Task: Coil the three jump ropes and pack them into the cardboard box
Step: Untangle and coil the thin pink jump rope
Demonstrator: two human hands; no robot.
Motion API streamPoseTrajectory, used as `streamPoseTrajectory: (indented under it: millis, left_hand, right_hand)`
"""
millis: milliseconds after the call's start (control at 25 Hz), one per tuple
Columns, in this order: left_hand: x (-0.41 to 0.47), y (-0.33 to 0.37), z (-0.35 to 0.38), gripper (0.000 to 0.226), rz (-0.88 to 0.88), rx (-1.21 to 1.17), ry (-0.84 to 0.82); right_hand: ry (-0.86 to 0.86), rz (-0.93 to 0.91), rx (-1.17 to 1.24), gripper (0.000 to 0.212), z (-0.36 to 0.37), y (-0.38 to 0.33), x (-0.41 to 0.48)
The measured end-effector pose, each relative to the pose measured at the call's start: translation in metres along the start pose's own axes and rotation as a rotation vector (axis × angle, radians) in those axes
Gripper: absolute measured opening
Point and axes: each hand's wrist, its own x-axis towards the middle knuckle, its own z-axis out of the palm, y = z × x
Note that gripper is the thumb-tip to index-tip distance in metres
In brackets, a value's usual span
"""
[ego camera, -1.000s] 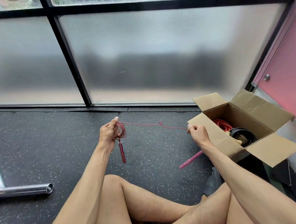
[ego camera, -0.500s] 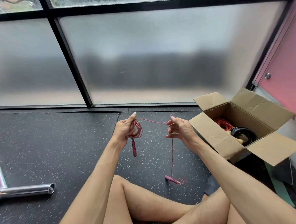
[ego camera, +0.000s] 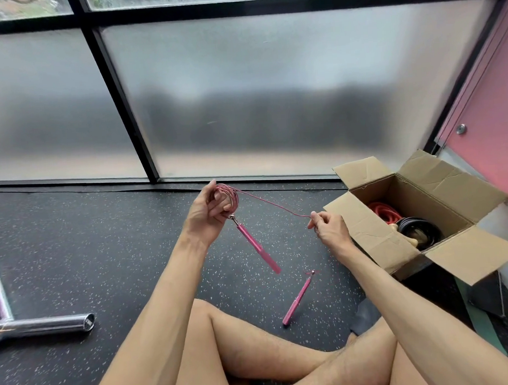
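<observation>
The step in hand is winding the pink rope, the last of the three to judge by the red rope and black rope lying coiled in the box. To do it well, the right hand should feed the free cord under light, even tension. It should carry each turn over the left hand so the new loops match the bundle in size and sit side by side rather than crossing. The thin cord looks springy, so a slack turn would likely pop off. Little cord seems left, and the far handle is down by the legs, on the floor or just off it; I cannot tell which. It is likely to swing when drawn in, so I would bring it up slowly and lay it alongside the near handle before packing. The left hand is raised, its fingers curled through the bundle of loops and gripping it, with the near handle dangling aslant below from its swivel. The right hand is lower and to the right, just in front of the box's near flap. Its thumb and fingers pinch the cord, which runs nearly taut up to the bundle. Both forearms reach out over the crossed legs. A metal bar lies on the floor well to the left.
</observation>
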Motion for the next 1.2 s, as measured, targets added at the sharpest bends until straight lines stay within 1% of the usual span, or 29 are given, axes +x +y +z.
streamPoseTrajectory:
  millis: [80, 160, 280, 320, 360, 440, 520, 600, 680, 760, 920, 960, 1000, 1120, 1200]
  left_hand:
    - [0.006, -0.006, 0.001, 0.035, 0.044, -0.07, 0.047]
    - [0.011, -0.01, 0.001, 0.033, 0.092, -0.081, 0.087]
    - [0.023, -0.012, 0.0, 0.028, 0.247, 0.109, 0.181]
    - [0.026, -0.015, 0.001, 0.024, 0.316, 0.199, 0.224]
    - [0.028, -0.019, 0.004, 0.02, 0.384, 0.312, 0.258]
    - [0.027, -0.026, 0.005, 0.018, 0.523, 0.649, 0.296]
    - [0.025, -0.031, -0.001, 0.019, 0.615, 1.063, 0.248]
    - [0.021, -0.036, -0.005, 0.022, 0.584, 1.391, 0.141]
    - [0.015, -0.04, -0.006, 0.031, 0.491, 1.569, 0.033]
    - [0.009, -0.044, -0.006, 0.047, 0.402, 1.595, -0.029]
    - [0.003, -0.05, -0.003, 0.076, 0.253, 1.504, -0.091]
    - [0.002, -0.051, 0.001, 0.077, 0.23, 1.472, -0.109]
    - [-0.001, -0.051, 0.005, 0.073, 0.206, 1.409, -0.122]
    - [-0.004, -0.045, 0.022, 0.06, 0.126, 1.095, -0.145]
    - [-0.006, -0.041, 0.031, 0.054, 0.099, 0.909, -0.151]
  right_hand:
    - [-0.034, 0.006, -0.028, 0.044, 0.002, 0.0, -0.001]
    - [-0.103, 0.027, 0.001, 0.04, 0.005, -0.003, -0.004]
    - [-0.288, 0.086, 0.114, 0.02, 0.01, -0.017, -0.022]
    - [-0.347, 0.085, 0.121, 0.018, 0.012, -0.023, -0.029]
    - [-0.403, 0.071, 0.107, 0.017, 0.012, -0.03, -0.036]
    - [-0.468, 0.023, 0.039, 0.014, 0.015, -0.045, -0.044]
    - [-0.472, -0.078, -0.094, 0.011, 0.018, -0.058, -0.048]
    - [-0.442, -0.207, -0.235, 0.012, 0.017, -0.071, -0.048]
    - [-0.403, -0.293, -0.292, 0.015, 0.012, -0.084, -0.048]
    - [-0.347, -0.345, -0.279, 0.018, 0.005, -0.094, -0.046]
    - [-0.244, -0.401, -0.223, 0.023, -0.003, -0.099, -0.04]
    - [-0.216, -0.411, -0.224, 0.024, -0.004, -0.097, -0.038]
    - [-0.189, -0.418, -0.225, 0.025, -0.005, -0.095, -0.035]
    - [-0.142, -0.414, -0.185, 0.03, -0.005, -0.089, -0.028]
    - [-0.157, -0.373, -0.127, 0.032, 0.0, -0.085, -0.026]
